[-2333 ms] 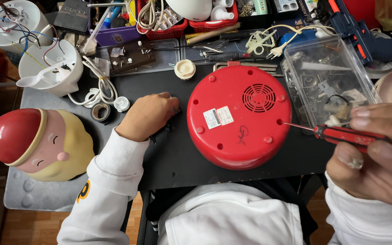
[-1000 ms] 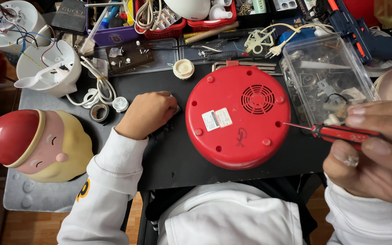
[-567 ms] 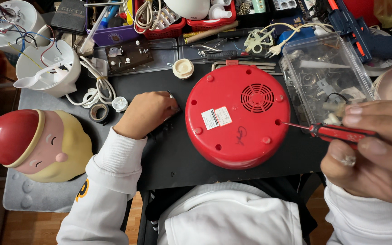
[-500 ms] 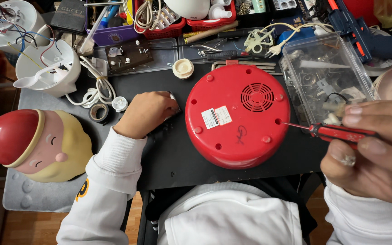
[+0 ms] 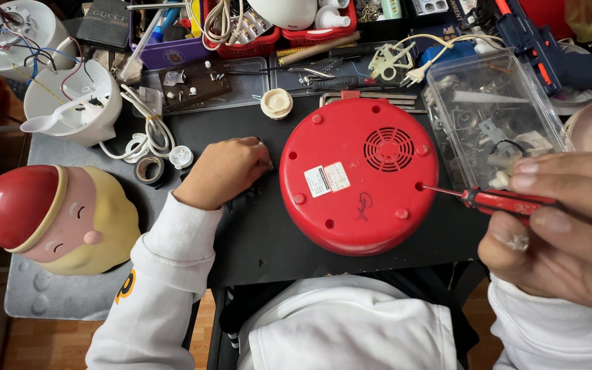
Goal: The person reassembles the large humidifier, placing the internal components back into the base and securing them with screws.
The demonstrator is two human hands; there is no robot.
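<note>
the right hand (image 5: 563, 226) runs off the frame's right edge. under the left hand (image 5: 224, 171), its curled fingertips stay hidden; small parts in the clear box (image 5: 495, 116) above the right hand are indistinct.

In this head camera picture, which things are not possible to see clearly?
- Head view: whatever lies under the left hand; the curled fingers cover it.
- Whether the red-handled screwdriver tip sits in a screw on the round red plastic appliance base: too small.
- The right hand: cut by the edge.
</note>
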